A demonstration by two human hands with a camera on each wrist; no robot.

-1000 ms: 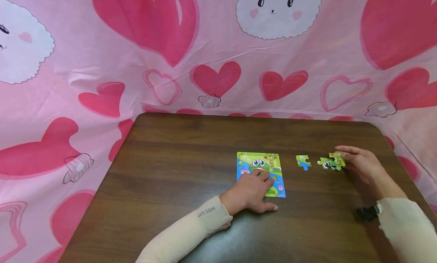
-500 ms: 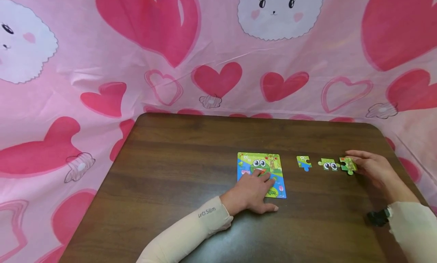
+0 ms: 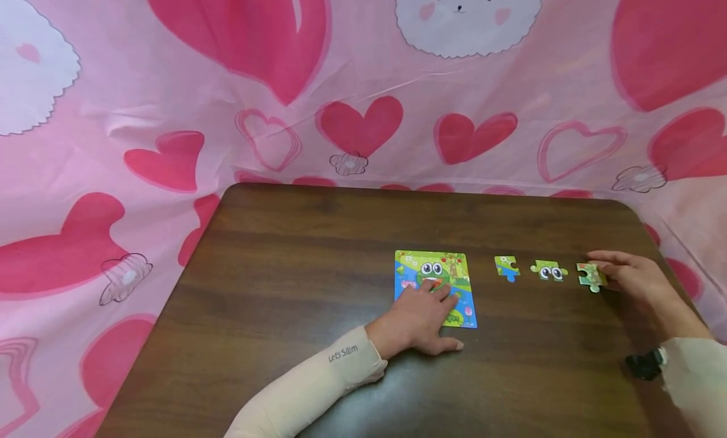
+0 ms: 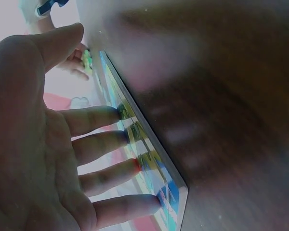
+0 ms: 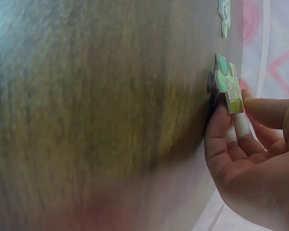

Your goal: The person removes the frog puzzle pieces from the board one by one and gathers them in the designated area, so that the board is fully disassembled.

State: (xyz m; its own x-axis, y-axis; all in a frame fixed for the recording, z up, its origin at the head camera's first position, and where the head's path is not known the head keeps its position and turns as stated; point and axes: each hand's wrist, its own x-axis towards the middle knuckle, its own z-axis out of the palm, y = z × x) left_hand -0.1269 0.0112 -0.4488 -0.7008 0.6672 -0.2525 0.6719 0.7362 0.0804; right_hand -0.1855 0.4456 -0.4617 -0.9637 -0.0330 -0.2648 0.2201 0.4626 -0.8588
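A square frog puzzle (image 3: 409, 261) lies flat on the table, with my left hand (image 3: 417, 315) resting on its lower part. In the left wrist view the fingers (image 4: 103, 144) are spread and nearly straight, their tips touching the puzzle's surface. Farther right, my right hand (image 3: 638, 283) pinches a green jigsaw piece (image 3: 591, 276) by its right edge. The right wrist view has this same piece (image 5: 229, 84) between thumb and fingers, tilted a little off the tabletop. A jigsaw piece with two frog eyes (image 3: 549, 271) and a green-and-blue jigsaw piece (image 3: 505, 267) lie between the puzzle and that hand.
The dark brown wooden table (image 3: 307, 255) has rounded back corners. Behind it and along its left and right sides hangs a pink cloth (image 3: 199, 97) printed with hearts. A black band (image 3: 644, 365) is worn at the right wrist.
My right hand has moved rightward with the green piece, away from the frog-eyes piece it overlapped a second ago; the eyes now show fully. My left hand stays on the puzzle.
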